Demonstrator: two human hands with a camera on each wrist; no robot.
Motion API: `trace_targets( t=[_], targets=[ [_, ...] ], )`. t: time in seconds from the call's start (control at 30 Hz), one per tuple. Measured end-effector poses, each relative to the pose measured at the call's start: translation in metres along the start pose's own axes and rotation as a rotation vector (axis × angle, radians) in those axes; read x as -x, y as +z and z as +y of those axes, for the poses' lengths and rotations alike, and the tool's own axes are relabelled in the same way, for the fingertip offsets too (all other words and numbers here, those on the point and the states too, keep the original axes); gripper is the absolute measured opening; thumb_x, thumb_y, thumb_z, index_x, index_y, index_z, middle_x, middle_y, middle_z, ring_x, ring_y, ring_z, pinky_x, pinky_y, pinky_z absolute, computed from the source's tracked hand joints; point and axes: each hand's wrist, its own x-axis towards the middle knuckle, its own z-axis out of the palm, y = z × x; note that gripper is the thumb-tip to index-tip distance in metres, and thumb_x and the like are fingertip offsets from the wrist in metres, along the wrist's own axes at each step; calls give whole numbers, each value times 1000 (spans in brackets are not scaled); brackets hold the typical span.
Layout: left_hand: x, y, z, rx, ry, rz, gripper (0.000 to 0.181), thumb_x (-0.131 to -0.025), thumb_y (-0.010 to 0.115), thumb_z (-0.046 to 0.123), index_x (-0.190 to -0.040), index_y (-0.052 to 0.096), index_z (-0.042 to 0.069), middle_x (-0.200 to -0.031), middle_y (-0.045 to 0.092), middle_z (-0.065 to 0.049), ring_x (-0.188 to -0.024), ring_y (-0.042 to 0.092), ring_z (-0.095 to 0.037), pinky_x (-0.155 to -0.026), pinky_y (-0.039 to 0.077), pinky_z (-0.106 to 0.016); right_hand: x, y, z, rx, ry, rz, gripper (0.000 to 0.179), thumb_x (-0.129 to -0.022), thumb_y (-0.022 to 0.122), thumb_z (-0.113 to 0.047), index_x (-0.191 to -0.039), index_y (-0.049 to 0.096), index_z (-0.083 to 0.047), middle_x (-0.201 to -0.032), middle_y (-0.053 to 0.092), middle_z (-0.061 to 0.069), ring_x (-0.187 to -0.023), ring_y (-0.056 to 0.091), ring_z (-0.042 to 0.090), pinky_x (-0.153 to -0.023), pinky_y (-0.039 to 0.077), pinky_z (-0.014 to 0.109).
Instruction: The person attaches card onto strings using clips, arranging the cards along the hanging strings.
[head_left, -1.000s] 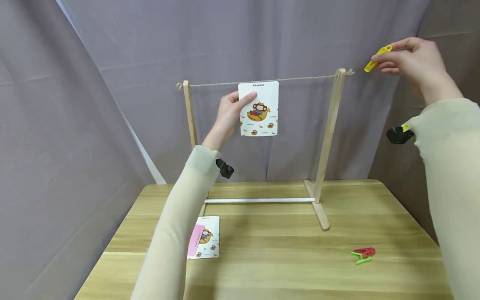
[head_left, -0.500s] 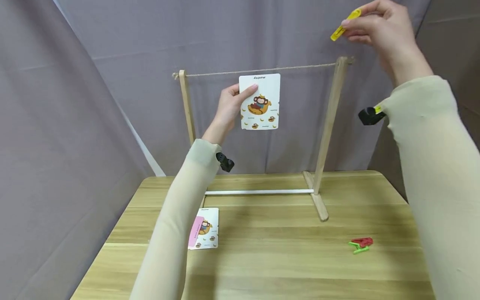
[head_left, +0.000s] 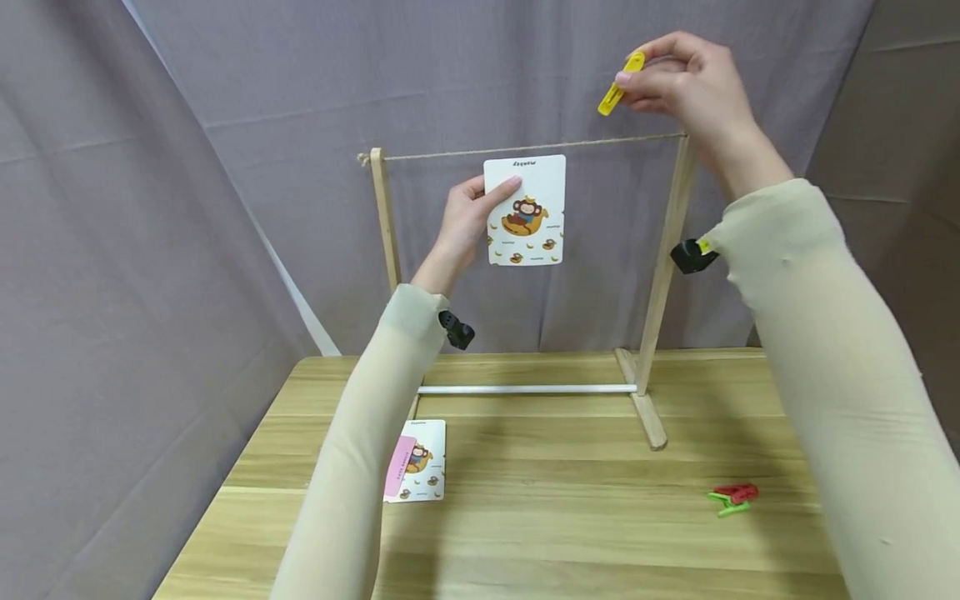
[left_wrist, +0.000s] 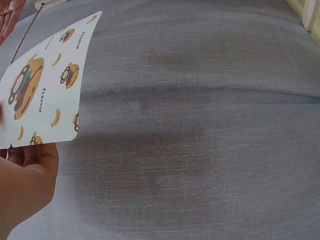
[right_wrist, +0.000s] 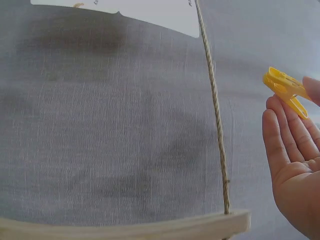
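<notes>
My left hand (head_left: pixel 467 218) pinches a white card (head_left: pixel 546 177) printed with a monkey on a banana, thumb across its front. The card's top edge is right by the twine (head_left: pixel 450 153) strung between two wooden posts. Above the twine, to the right of the card, my right hand (head_left: pixel 693 87) holds a yellow clothespin (head_left: pixel 621 83) between thumb and fingers, its tip angled down to the left. In the right wrist view, the clothespin (right_wrist: pixel 284 86) sits at the fingertips, apart from the twine (right_wrist: pixel 215 100). The left wrist view shows the card (left_wrist: pixel 55 90) slightly bowed.
A second monkey card (head_left: pixel 431 492) lies on the wooden table (head_left: pixel 555 517), partly under a pink card (head_left: pixel 400 468). Red and green clothespins (head_left: pixel 735 497) lie at the right. The rack's right post (head_left: pixel 667 267) stands beside my right forearm, and a grey curtain hangs behind.
My right hand has brought the yellow clothespin leftward, from beyond the right post to above the twine, rising and then dropping a little. The left hand keeps the card near the twine.
</notes>
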Motion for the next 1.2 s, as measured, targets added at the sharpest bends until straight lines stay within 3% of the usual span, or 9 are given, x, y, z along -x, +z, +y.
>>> trace_targets(
  t=[0.2, 0.4, 0.63, 0.83, 1.2],
  targets=[
    [-2, 2, 2, 13, -11, -17, 19, -93, 76, 23, -99, 75, 5, -84, 74, -9, -71, 69, -19, -71, 56, -31, -3, 7, -1, -18, 10, -10, 28, -87, 81, -14, -110, 66, -6, -94, 71, 1, -85, 67, 15, -79, 53, 17],
    [-2, 3, 2, 14, -15, -21, 17, -93, 75, 22, -97, 74, 5, -83, 74, -9, -69, 69, -19, -69, 56, -30, -6, 16, -1, 51, 28, -6, 30, -88, 81, -19, -113, 68, -9, -96, 71, -2, -88, 66, 15, -80, 51, 19],
    [-1, 5, 2, 8, -27, -23, 17, -92, 76, 22, -98, 74, 5, -84, 74, -9, -70, 69, -19, -70, 56, -30, -11, 25, 1, -6, 27, 51, 27, -86, 82, -11, -110, 74, -3, -89, 74, -1, -81, 69, 14, -80, 52, 23],
    [0, 4, 1, 6, -30, -25, 19, -92, 76, 23, -99, 74, 5, -86, 74, -10, -71, 69, -20, -71, 57, -31, -16, 33, 5, 9, 65, 50, 25, -85, 82, -11, -110, 77, -7, -87, 75, -3, -80, 69, 12, -78, 52, 21],
    [-2, 5, 2, -10, -16, -49, 22, -93, 76, 24, -102, 74, 4, -87, 74, -10, -73, 70, -20, -72, 57, -31, -21, 48, 6, 152, 59, 16, 35, -87, 81, -15, -120, 73, -5, -89, 74, -7, -80, 66, 8, -81, 49, 22]
  ],
)
